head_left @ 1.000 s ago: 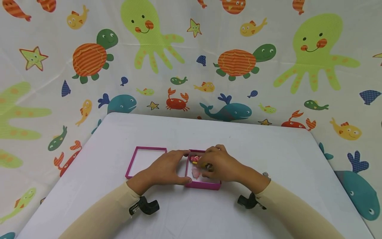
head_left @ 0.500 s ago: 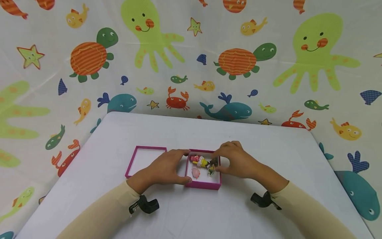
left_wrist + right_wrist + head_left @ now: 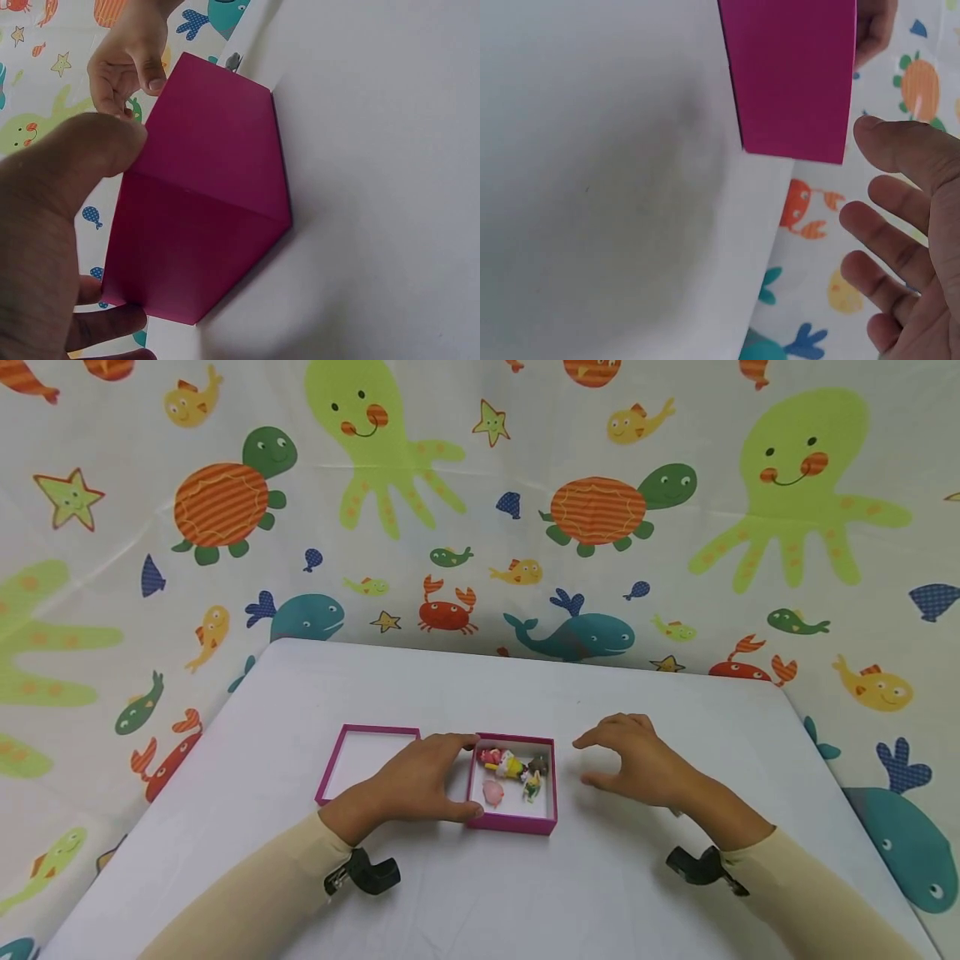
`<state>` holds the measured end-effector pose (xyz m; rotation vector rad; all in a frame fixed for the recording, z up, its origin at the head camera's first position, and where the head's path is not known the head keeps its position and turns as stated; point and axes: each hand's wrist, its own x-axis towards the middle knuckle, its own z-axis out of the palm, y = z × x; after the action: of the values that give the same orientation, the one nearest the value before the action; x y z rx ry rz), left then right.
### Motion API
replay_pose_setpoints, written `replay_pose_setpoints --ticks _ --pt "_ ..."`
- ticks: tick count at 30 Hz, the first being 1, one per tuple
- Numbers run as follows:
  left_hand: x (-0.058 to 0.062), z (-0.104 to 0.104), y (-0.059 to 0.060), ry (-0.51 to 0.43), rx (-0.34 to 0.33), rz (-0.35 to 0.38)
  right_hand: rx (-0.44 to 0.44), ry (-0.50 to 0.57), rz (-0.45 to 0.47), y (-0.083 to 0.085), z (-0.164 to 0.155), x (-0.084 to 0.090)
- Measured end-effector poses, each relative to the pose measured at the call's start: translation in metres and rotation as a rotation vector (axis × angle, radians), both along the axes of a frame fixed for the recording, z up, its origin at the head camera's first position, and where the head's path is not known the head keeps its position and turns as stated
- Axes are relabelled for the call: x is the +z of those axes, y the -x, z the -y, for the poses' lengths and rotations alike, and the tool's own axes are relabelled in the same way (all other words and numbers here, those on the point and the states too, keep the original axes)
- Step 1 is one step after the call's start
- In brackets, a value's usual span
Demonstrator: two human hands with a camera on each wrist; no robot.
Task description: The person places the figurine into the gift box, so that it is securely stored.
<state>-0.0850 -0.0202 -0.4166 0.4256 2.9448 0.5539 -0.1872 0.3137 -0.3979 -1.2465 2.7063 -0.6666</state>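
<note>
A small magenta box sits open near the middle of the white counter, its walls roughly square to the counter's edges; it is close to square, its slightly longer side running from 12 to 6 o'clock. Inside lie small toy figures, clustered toward the far wall, with a pink one at about 7 o'clock of the cluster.

The left hand grips the box at its 9 o'clock wall, the thumb curled on the near corner and the fingertips on the far corner; the left wrist view shows the thumb pressed against the magenta side.

The right hand hovers at 3 o'clock of the box, apart from it, fingers loosely curved and spread, holding nothing.

The box's lid lies upturned at 9 o'clock, just beyond the left hand, its white inside showing.
</note>
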Motion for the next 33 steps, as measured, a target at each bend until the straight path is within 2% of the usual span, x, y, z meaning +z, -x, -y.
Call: replay_pose_setpoints --ticks 24,33 --pt "0.0 0.0 0.0 0.001 0.007 0.001 -0.177 0.009 0.076 0.001 -0.074 -0.014" --pt "0.001 0.0 0.0 0.005 0.013 0.01 -0.202 0.007 0.085 -0.001 -0.094 -0.018"
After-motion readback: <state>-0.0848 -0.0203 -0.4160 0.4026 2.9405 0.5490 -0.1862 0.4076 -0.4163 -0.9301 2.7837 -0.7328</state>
